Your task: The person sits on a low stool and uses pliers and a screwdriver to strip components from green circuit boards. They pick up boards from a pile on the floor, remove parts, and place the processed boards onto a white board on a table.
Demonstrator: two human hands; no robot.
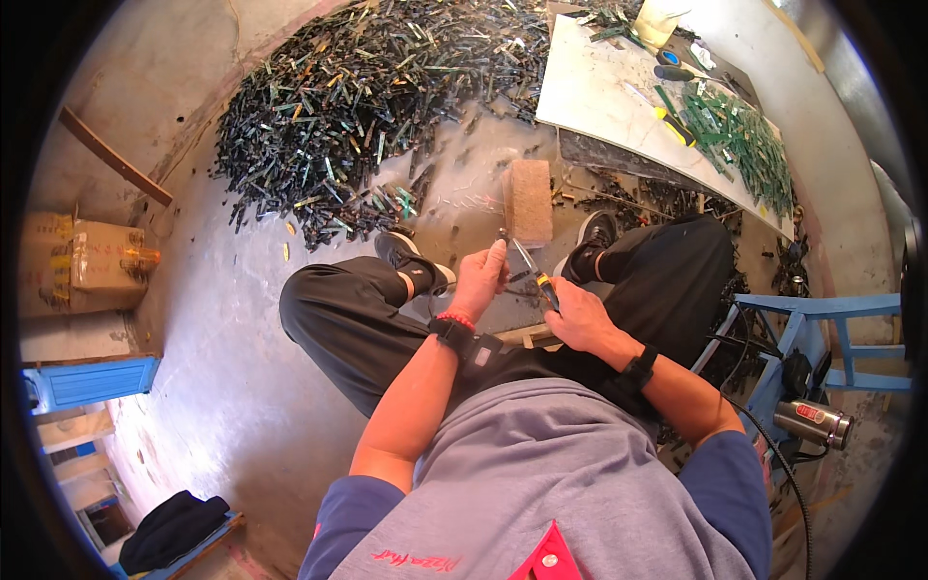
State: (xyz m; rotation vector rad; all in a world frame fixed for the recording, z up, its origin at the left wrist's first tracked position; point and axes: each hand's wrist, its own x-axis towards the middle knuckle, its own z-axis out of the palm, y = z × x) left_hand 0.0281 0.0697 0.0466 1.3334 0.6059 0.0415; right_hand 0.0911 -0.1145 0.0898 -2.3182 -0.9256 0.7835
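Note:
My left hand is closed, its thumb and fingers pinching a small dark piece whose kind I cannot make out. In my right hand is a slim hand tool with a yellow and black handle. Its narrow metal end points up and left, close to the left fingertips; whether it touches the dark piece I cannot tell. Just beyond both hands a reddish-brown brick lies on the floor between my shoes. A few thin, light slivers are scattered left of the brick.
A large heap of dark narrow strips covers the floor ahead. At the right, a pale board bears green strips, a yellow-black tool and a screwdriver. Around me are a blue stool, a steel flask and cardboard boxes.

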